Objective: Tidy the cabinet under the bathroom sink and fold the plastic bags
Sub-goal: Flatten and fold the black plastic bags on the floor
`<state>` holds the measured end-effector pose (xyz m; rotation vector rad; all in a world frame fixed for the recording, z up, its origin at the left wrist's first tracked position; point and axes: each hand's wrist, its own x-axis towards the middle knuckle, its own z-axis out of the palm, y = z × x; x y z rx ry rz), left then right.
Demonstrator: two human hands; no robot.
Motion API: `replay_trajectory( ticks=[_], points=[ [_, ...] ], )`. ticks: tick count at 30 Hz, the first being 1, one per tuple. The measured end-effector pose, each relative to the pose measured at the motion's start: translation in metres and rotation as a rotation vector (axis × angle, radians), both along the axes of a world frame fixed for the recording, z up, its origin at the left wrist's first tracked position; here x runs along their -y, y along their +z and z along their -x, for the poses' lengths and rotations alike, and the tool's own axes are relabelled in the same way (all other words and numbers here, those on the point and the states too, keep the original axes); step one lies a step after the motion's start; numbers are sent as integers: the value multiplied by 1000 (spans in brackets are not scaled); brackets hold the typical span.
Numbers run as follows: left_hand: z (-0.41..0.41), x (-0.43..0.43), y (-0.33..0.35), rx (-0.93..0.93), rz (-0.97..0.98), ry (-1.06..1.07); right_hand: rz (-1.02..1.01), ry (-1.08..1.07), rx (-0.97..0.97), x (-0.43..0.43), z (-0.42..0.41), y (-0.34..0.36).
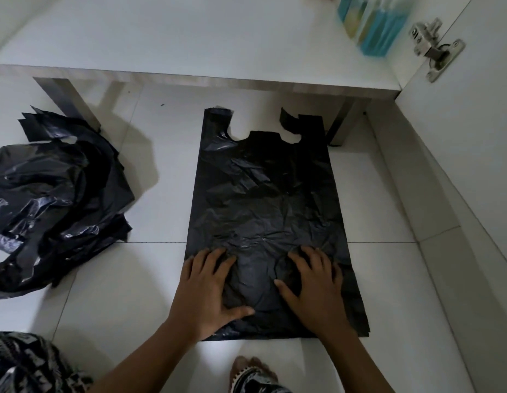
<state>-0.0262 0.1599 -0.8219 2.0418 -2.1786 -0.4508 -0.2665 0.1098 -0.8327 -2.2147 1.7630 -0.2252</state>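
Note:
A black plastic bag [263, 194] lies spread flat on the white tiled floor, its two handles pointing toward the cabinet. My left hand [209, 290] presses flat on the bag's lower left part, fingers spread. My right hand [314, 287] presses flat on its lower right part, fingers spread too. A crumpled heap of black plastic bags [54, 194] lies on the floor to the left, apart from the flat bag.
The open cabinet's white bottom shelf [190, 38] runs across the top, holding a teal and clear package [374, 24] at its right. The open door [473, 109] with a metal hinge [433, 46] stands on the right. Patterned clothing [28, 364] fills the lower left corner.

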Motion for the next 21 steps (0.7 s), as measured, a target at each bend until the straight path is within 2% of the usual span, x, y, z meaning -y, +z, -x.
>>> replay_trajectory(
  ticks=[13, 16, 21],
  points=[
    [4, -11, -2, -51, -71, -28, 41, -21, -10, -7, 0, -9],
    [2, -15, -1, -50, -20, -66, 36, -26, -20, -7, 0, -8],
    [17, -1, 10, -27, 196, 1, 23, -28, 0, -5, 2, -7]
  ],
)
